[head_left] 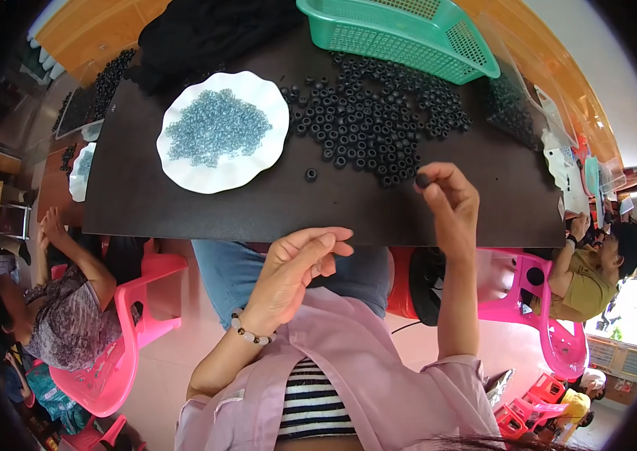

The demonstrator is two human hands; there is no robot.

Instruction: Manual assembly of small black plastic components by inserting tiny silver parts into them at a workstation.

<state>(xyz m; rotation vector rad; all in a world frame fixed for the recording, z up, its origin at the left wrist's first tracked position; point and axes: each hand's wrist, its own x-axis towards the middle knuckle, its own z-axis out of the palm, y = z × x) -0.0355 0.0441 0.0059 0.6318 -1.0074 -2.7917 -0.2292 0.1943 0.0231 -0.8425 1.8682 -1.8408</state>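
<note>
Between the thumb and fingertips of my right hand (453,207) is a small round black piece (422,180), held just in front of a spread of black ring-shaped pieces (367,113) on the dark table. My left hand (297,263) is at the table's front edge, its thumb pressed against bent fingers. Whatever lies in that pinch, if anything, is too small or hidden to make out. Left of the spread stands a white scalloped plate (258,169) bearing a heap of tiny clear bluish pieces (217,128). One loose black ring (311,174) lies apart, nearer to me.
A green plastic basket (401,56) stands behind the black pieces. Dark cloth (205,37) lies at the far left of the table (499,203). A clear bag of dark pieces (510,105) is at the right. People sit on pink chairs (134,323) on both sides.
</note>
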